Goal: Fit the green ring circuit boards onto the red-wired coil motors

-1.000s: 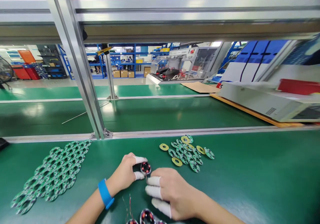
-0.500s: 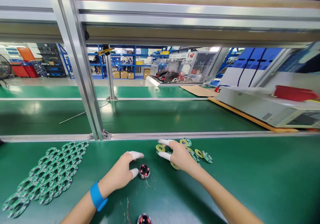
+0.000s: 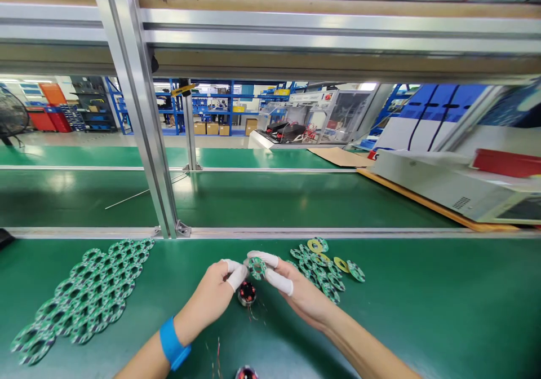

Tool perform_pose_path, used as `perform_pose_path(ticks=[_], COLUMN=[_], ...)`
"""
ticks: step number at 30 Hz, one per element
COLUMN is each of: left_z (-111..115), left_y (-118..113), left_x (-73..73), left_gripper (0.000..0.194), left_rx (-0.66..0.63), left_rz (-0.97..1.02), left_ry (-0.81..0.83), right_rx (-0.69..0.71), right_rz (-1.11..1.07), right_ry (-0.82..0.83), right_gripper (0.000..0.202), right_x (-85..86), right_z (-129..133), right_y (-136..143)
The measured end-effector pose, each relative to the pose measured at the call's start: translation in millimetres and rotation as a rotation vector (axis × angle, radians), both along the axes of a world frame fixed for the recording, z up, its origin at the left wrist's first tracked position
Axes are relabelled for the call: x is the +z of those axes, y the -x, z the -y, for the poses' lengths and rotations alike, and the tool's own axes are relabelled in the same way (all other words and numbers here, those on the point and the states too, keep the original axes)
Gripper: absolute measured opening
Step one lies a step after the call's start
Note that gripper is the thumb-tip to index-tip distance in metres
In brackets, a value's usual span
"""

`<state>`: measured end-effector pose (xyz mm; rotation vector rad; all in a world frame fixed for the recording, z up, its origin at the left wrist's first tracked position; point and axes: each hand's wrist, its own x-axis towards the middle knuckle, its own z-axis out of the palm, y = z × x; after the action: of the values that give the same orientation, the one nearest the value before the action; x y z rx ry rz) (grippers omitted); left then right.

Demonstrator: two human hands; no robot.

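A green ring-shaped circuit board is held up between my two hands. My left hand pinches its left side with white-covered fingertips. My right hand grips it from the right, thumb and finger also in white covers. Just below stands a small round motor stator with copper windings and thin loose wires, resting on the green bench. A second stator is cut off by the bottom edge. To the right of my right hand lies a loose pile of ring boards with a few yellow rings.
Rows of overlapping ring boards cover the left of the green bench top. An aluminium post rises from the bench's back rail. Beyond it, a grey metal case sits on a wooden board at right.
My right hand has moved left from the pile to above the stator, bringing a ring board. My left hand has closed on the board. Fewer yellow rings show on the pile.
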<state>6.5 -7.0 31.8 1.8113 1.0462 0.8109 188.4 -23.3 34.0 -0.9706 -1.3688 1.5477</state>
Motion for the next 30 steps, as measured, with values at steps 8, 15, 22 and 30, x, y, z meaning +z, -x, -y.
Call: perform_pose_path(ticks=[8, 15, 22, 30], left_z=[3.9, 6.7, 12.1, 6.9], left_y=[-6.6, -7.1, -9.4, -6.8], left_x=[-3.2, 0.0, -21.0, -27.1], left_gripper=[0.036, 0.037, 0.051, 0.034], left_rx=[0.012, 0.001, 0.136, 0.095], left_rz=[0.188, 0.031, -0.613, -0.622], left_ry=[0.139, 0.025, -0.304, -0.269], right_rx=[-0.068, -0.237, -0.244, -0.022], right_rz=[0.373, 0.912, 0.905, 0.594], right_ry=[-0.368, -0.886, -0.521, -0.229], right_gripper=[0.039, 0.030, 0.026, 0.023], right_x=[1.1, 8.5, 0.8, -14.4], right_z=[3.6, 12.4, -9.0, -17.9], right_y=[1.3, -2.4, -23.2, -15.4])
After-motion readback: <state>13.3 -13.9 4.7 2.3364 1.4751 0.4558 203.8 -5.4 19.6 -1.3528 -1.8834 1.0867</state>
